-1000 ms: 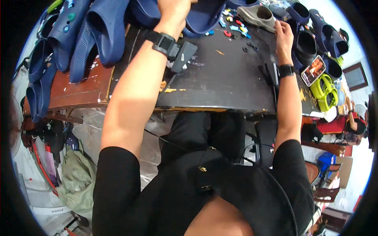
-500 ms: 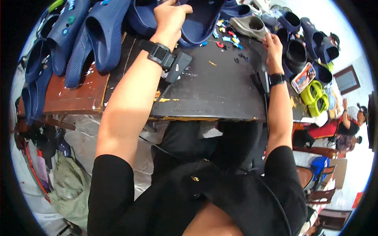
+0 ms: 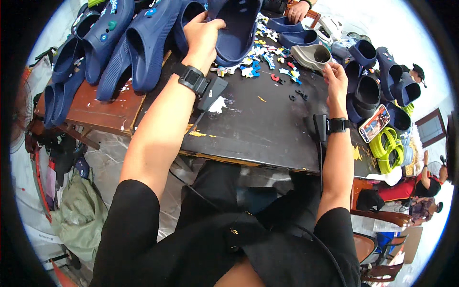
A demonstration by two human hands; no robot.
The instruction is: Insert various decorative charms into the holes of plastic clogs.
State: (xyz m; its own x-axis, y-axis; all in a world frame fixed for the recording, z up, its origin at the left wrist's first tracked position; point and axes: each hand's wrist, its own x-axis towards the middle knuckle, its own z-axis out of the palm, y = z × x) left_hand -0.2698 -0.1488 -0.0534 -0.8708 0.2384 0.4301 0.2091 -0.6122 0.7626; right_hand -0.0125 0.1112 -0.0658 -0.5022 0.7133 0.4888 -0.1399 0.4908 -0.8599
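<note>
The left hand (image 3: 201, 45) grips one navy clog (image 3: 234, 36); at least five others (image 3: 149, 57) stand to its left. Between the hands lie one red piece (image 3: 275, 78), about three small black pieces (image 3: 299, 93) and colourful charms (image 3: 248, 71) too crowded to count. One beige clog (image 3: 303, 55) sits at the right hand's (image 3: 337, 83) fingertips; right of that hand, one phone (image 3: 374, 124) and two lime-green clogs (image 3: 381, 140).

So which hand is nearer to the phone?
Right hand: beyond and left of the phone, by the taupe clog. The left hand is much farther left, on a navy clog.
</note>
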